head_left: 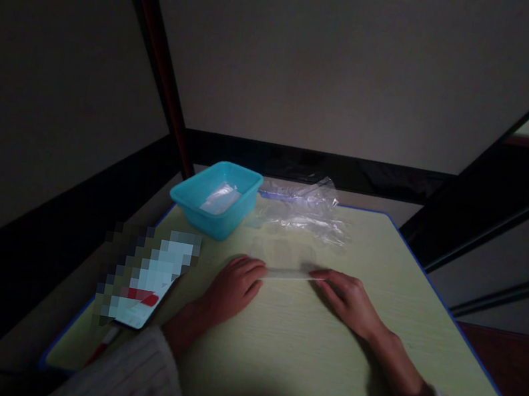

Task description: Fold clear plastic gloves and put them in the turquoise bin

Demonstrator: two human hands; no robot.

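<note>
Just in front of the teal rectangular plastic tub (pixel 216 198), a narrow, pale, translucent plastic strip (pixel 289 274) lies flat on the pale green table (pixel 298 359). The left hand (pixel 235 282) has its fingers curled onto the end nearer the tub, gripping it. The right hand (pixel 347 300) stretches its fingers nearly straight to the far end; the dim light hides whether they pinch or only press.

Bare tabletop runs from the strip away from the tub to the blue edge. To the right of the tub, crumpled clear plastic bags (pixel 309 216) crowd the back edge. In front of the tub at the left edge, a blurred flat object (pixel 145 273) cannot be made out. The tub's pale contents are unclear.
</note>
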